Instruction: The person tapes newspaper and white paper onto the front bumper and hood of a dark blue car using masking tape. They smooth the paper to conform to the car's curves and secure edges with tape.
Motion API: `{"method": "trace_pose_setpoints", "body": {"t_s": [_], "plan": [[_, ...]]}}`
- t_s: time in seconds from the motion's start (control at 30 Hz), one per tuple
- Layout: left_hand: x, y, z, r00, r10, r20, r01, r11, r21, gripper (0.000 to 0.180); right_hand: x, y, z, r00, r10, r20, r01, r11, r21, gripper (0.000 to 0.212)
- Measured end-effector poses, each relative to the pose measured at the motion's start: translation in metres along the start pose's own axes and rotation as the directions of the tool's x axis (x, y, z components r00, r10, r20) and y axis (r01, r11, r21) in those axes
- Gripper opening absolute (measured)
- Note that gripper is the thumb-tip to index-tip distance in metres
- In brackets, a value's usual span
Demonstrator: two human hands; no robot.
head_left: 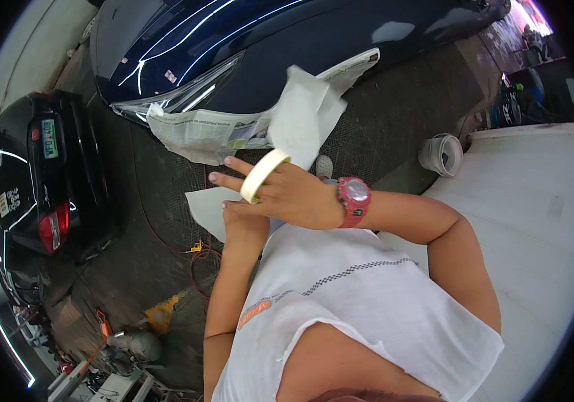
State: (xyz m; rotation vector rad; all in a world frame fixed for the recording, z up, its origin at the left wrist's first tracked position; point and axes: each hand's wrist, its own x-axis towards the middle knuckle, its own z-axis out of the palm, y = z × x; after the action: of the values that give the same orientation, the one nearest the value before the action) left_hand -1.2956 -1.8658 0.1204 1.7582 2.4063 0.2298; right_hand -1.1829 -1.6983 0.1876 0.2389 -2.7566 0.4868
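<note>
A pale yellow roll of masking tape is looped round fingers of my right hand, which has a red watch on its wrist. Two of that hand's fingertips stick out past the roll. Close beneath it, my left hand is curled closed, its fingers mostly covered by the right hand. A white sheet shows right beside the left hand; whether it is gripped is hidden. Beyond my hands, newspaper and a crumpled white sheet cover the lower front of a dark blue car, below its headlight.
A black car stands at the left. On the dark floor lies a red hose with a yellow fitting. A white bucket lies tipped at the right, beside a white panel. Tools and a tank crowd the lower left.
</note>
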Motion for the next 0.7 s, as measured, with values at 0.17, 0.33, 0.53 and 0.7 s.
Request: {"method": "trace_pose_setpoints", "body": {"t_s": [0.17, 0.33, 0.53, 0.7], "plan": [[0.008, 0.000, -0.061, 0.964, -0.162, 0.212, 0.159, 0.987, 0.028, 0.037, 0.004, 0.035, -0.004, 0.967, 0.066, 0.245, -0.057, 0.997, -0.043, 0.026], [-0.002, -0.024, -0.088, 0.951, -0.178, 0.253, 0.189, 0.982, -0.019, 0.036, -0.011, 0.062, 0.009, 0.936, 0.255, 0.243, -0.227, 0.964, -0.138, 0.021], [-0.029, -0.109, -0.119, 0.953, -0.282, 0.110, 0.277, 0.959, 0.060, 0.025, -0.028, 0.110, -0.021, 0.891, 0.454, 0.019, -0.448, 0.884, -0.133, 0.021], [-0.028, -0.151, -0.165, 0.914, -0.405, 0.009, 0.346, 0.769, -0.538, 0.017, -0.024, 0.129, -0.023, 0.807, 0.590, -0.016, -0.590, 0.806, -0.056, 0.031]]}}
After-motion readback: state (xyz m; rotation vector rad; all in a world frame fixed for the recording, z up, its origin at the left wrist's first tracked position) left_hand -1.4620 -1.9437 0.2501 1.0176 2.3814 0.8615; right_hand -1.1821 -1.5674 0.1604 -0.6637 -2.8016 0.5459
